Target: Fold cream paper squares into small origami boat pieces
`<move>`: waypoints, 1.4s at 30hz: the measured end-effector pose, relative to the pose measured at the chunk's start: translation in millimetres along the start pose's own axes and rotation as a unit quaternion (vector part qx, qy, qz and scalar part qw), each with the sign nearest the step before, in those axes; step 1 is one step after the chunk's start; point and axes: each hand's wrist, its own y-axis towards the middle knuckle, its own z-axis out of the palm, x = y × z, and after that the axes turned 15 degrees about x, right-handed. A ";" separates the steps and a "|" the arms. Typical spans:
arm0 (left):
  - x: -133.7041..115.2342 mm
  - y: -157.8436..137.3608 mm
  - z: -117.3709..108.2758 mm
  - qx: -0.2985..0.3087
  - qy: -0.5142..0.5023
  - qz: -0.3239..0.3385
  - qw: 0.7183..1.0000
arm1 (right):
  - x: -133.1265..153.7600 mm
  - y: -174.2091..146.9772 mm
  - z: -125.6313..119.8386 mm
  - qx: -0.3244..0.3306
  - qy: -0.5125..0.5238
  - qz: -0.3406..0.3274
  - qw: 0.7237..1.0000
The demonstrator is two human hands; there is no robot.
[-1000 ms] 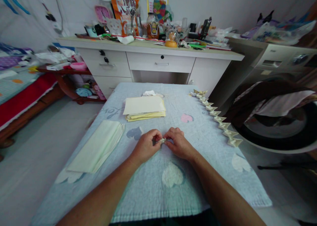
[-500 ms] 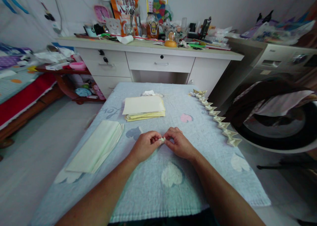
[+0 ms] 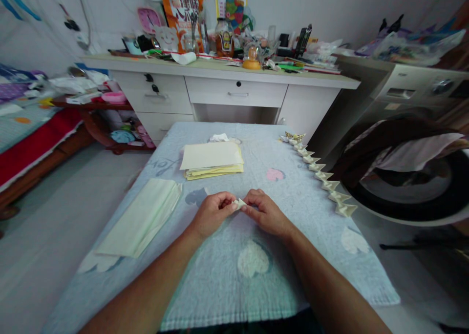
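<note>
A small folded piece of pale paper (image 3: 239,204) is pinched between my two hands above the cloth-covered table. My left hand (image 3: 216,211) grips its left side with thumb and fingers. On its right side, the thumb and fingertips of my right hand (image 3: 264,212) close on it. Much of the paper is hidden by the fingers. Beyond my hands lies a stack of cream and yellow paper sheets (image 3: 210,157). Larger pale green folded sheets (image 3: 141,219) rest to the left. A row of several folded paper pieces (image 3: 327,183) runs along the table's right side.
The table (image 3: 205,285) wears a light blue cloth with heart patterns. Crumpled white paper (image 3: 219,137) sits behind the stack. A white desk (image 3: 234,87) with cluttered top stands past the table. At the right is a washing machine (image 3: 410,94) with its door open and clothes hanging out.
More of the folded paper shows between my fingertips, with a pointed corner now visible. Both hands have shifted very slightly while keeping hold of it.
</note>
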 end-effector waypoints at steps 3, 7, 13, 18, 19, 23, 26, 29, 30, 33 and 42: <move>-1.8 -0.3 0.4 0.000 0.005 -0.001 1.000 | -0.3 0.9 1.1 -0.008 0.016 -0.002 1.000; -2.6 -0.2 1.0 0.000 0.009 -0.002 1.000 | -0.9 2.7 3.2 -0.025 0.043 0.000 0.999; -0.2 0.7 0.3 -0.001 0.007 0.015 1.000 | -4.9 5.6 3.6 -0.037 0.067 0.018 0.997; 1.8 0.7 0.0 0.016 -0.026 0.029 0.999 | -7.1 6.0 2.8 -0.044 0.074 0.023 0.996; 2.2 0.7 0.2 0.014 -0.027 0.022 0.999 | -7.6 6.1 3.0 -0.043 0.072 0.025 0.996; 3.2 0.8 0.7 0.008 -0.049 -0.010 0.999 | -9.9 6.5 4.9 -0.030 0.051 0.027 0.998; 3.6 1.0 -0.1 0.009 -0.094 -0.012 0.995 | -9.5 6.9 6.4 -0.024 0.032 0.025 0.999; 2.9 1.3 -0.5 0.013 -0.123 -0.015 0.992 | -6.9 7.4 7.7 -0.023 0.023 0.031 0.999; 2.3 1.5 -0.4 0.014 -0.128 -0.015 0.992 | -6.0 7.7 8.0 -0.024 0.026 0.031 0.999; -0.3 1.7 0.2 0.013 -0.146 -0.016 0.989 | -4.0 8.5 8.1 -0.031 0.056 0.029 0.998; -6.9 -0.3 1.1 0.027 -0.107 -0.033 0.993 | -2.8 7.8 6.1 -0.070 0.138 0.055 0.986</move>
